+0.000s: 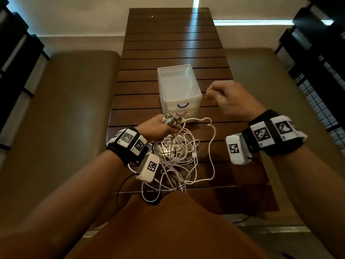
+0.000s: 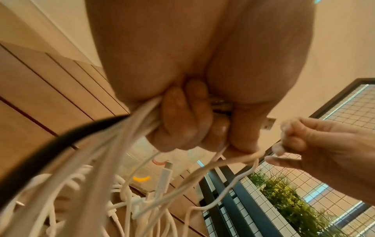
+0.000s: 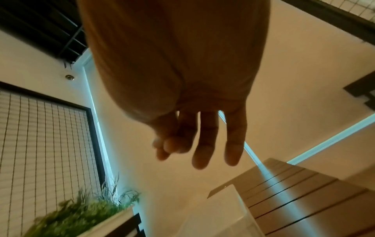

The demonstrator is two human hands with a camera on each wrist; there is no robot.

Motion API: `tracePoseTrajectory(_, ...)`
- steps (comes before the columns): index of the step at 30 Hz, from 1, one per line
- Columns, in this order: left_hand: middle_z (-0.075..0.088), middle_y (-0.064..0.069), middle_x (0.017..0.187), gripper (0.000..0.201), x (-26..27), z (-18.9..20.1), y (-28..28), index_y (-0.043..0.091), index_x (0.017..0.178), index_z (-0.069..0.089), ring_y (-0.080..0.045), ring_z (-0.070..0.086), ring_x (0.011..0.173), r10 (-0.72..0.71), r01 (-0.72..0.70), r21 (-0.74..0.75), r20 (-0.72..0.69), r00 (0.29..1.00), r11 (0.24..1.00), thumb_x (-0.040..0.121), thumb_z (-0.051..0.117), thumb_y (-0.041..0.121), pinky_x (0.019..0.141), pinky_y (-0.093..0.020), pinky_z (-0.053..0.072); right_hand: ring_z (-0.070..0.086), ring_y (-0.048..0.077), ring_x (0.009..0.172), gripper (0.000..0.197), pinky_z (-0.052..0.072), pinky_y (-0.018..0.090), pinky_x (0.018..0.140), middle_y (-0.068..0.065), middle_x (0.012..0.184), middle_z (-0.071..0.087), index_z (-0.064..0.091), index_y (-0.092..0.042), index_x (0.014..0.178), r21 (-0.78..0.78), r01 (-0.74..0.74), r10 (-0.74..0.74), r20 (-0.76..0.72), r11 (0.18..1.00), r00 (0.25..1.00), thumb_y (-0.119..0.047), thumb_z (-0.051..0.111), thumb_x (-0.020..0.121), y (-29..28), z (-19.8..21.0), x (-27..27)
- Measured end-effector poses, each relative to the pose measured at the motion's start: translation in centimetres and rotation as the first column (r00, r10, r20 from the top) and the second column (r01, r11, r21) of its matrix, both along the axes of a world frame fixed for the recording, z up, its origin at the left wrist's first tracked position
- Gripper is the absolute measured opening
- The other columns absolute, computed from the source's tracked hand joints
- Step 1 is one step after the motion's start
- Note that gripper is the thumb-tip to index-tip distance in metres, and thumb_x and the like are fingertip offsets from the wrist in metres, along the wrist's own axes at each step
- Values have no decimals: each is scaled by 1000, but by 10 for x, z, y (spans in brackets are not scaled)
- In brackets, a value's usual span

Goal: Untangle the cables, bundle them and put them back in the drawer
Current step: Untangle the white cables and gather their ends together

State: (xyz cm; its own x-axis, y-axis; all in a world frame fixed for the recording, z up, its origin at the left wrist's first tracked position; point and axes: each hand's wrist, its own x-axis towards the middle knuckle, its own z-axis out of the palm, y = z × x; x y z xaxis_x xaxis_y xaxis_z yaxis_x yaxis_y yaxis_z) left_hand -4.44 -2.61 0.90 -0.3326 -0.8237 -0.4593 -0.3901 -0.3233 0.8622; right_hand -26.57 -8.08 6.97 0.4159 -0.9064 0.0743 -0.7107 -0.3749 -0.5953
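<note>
Left fingers (image 2: 178,121) curled round cables (image 1: 179,152)

Left hand (image 1: 158,128) hides the gathered cables' (image 1: 175,156) plug ends.

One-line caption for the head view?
Left hand grips gathered plugs above tangled white cables; right hand pinches one strand beside the drawer box.
</note>
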Motion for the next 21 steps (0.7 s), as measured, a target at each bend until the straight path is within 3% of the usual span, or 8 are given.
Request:
tracePoseTrajectory(3,60,7,65,14,-4,3,-1,13,88,65,-6,42,48,11,-13,-56,-23,1000,998,92,56,3,44,-21,33,63,11,90,21,51,30,83,-6,96,67,66,-23,112,193,-168,171,1,967,985,-29,57,94,10,-11,4)
tracePoseTrajectory(5,60,12,55,16,-12,8,0,14,84,63,0,45,44,3,-6,-116,-24,1000,993,91,56,1,44,-17,36,63,8,89,19,52,32,83,-9,98,69,69,-30,110,268,-231,241,-6,935,970,-30,59,93,22,-30,13)
tracePoseTrajectory(7,58,15,51,15,-15,9,1,14,82,63,2,47,42,23,-28,-149,-35,999,988,93,57,5,42,-12,36,64,10,85,16,54,36,81,-9,94,71,72,-32,101,241,-212,208,41,947,977,-25,60,93,25,-40,17)
tracePoseTrajectory(9,56,10,55,14,-14,6,3,16,80,64,-2,44,44,53,-61,-141,-60,997,988,93,60,15,42,-16,34,64,13,83,15,54,38,80,-7,91,71,74,-24,99,168,-161,152,66,973,986,-21,61,93,22,-40,16)
tracePoseTrajectory(12,53,-1,65,13,-13,2,1,17,79,65,-9,41,49,88,-93,-111,-46,995,989,91,64,21,45,-23,34,56,14,78,13,49,42,77,0,84,64,73,-9,91,-76,-65,69,56,995,996,-16,62,91,17,-35,14)
tracePoseTrajectory(16,59,1,70,10,-16,2,0,8,87,67,-4,49,50,73,-70,-154,15,997,986,91,64,16,48,-17,39,57,19,81,15,47,37,77,8,86,65,70,-5,87,-249,156,-114,176,956,978,-12,57,89,6,-26,6)
tracePoseTrajectory(18,61,6,68,8,-15,-1,0,7,88,68,5,53,48,80,-69,-183,55,995,981,91,63,13,49,-10,40,58,17,82,15,46,33,78,6,87,66,71,-6,88,-245,310,-231,305,919,924,-12,57,89,-3,-17,-5)
tracePoseTrajectory(21,64,4,72,7,-11,-6,-4,13,89,72,0,52,51,126,-111,-170,80,989,979,90,65,15,48,-16,40,57,15,83,15,49,36,81,1,87,63,70,-9,94,-158,354,-310,250,922,917,-13,56,93,-6,-18,-13)
